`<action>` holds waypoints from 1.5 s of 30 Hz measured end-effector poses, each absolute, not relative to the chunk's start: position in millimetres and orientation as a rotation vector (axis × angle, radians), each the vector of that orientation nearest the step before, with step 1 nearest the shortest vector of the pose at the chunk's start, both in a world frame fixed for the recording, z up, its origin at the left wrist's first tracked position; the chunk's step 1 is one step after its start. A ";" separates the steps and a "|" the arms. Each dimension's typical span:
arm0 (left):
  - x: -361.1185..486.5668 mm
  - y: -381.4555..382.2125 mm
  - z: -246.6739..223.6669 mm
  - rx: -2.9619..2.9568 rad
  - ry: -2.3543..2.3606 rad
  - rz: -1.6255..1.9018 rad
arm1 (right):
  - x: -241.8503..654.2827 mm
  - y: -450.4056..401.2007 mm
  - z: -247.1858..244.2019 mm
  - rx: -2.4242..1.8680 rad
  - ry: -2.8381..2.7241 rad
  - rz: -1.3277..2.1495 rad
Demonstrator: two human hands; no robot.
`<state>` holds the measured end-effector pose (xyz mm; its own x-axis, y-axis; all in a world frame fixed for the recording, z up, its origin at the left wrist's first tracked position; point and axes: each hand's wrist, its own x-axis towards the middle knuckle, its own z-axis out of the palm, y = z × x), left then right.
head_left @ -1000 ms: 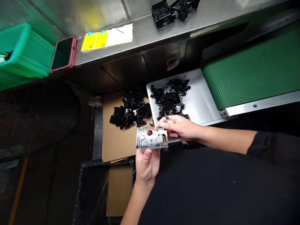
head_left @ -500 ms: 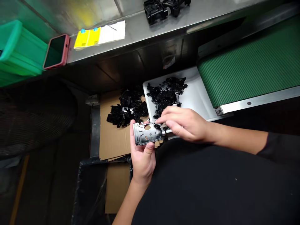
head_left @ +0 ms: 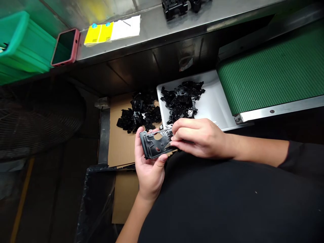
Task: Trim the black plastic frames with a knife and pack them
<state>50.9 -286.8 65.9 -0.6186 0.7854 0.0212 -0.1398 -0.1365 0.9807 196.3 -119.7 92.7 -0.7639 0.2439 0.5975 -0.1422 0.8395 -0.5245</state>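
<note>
My left hand (head_left: pixel 149 172) is shut around a flat black moulded frame (head_left: pixel 154 145) with a round hole, holding it above a cardboard sheet (head_left: pixel 123 145). My right hand (head_left: pixel 199 138) pinches a small metal blade (head_left: pixel 167 145), and its tip rests at the frame's lower edge. Its fingers also touch the frame's right end. Beyond my hands, a heap of black moulded parts (head_left: pixel 139 113) lies on the cardboard. Another heap (head_left: pixel 181 101) sits on a white tray (head_left: pixel 211 91), close to my right hand.
A green conveyor belt (head_left: pixel 270 67) runs along the right. Above stands a steel shelf (head_left: pixel 149 37) carrying yellow and white papers (head_left: pixel 111 31), a phone in a pink case (head_left: pixel 65 47) and black parts (head_left: pixel 174 8). A green bin (head_left: pixel 22 40) sits upper left, a round fan (head_left: pixel 37 125) at left.
The frame has been turned over, from its silver face up to its black face up. The blade now shows at the frame's lower edge, and both hands have shifted slightly left.
</note>
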 end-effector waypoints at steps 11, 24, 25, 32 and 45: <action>47.4 -297.6 62.3 0.845 1.633 1.740 | 196.5 -123.5 94.8 0.015 -2.356 0.719; 48.4 -299.8 80.2 0.749 1.376 1.749 | 203.1 -126.4 91.4 -0.138 -2.095 1.063; 48.7 -300.1 81.9 0.738 1.344 1.739 | 203.7 -123.5 90.6 -0.136 -2.085 1.152; 53.0 -301.4 80.3 0.679 1.384 1.754 | 206.8 -125.4 76.8 -0.111 -1.995 1.650; 55.9 -316.9 79.4 1.117 1.595 1.627 | 215.0 -145.2 71.7 -0.006 -1.735 1.771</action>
<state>55.9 -316.9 79.4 -0.4697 0.8686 0.1576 0.1406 -0.1027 0.9847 215.0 -145.2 71.7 -0.7885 0.4422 0.4274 -0.4366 0.0869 -0.8954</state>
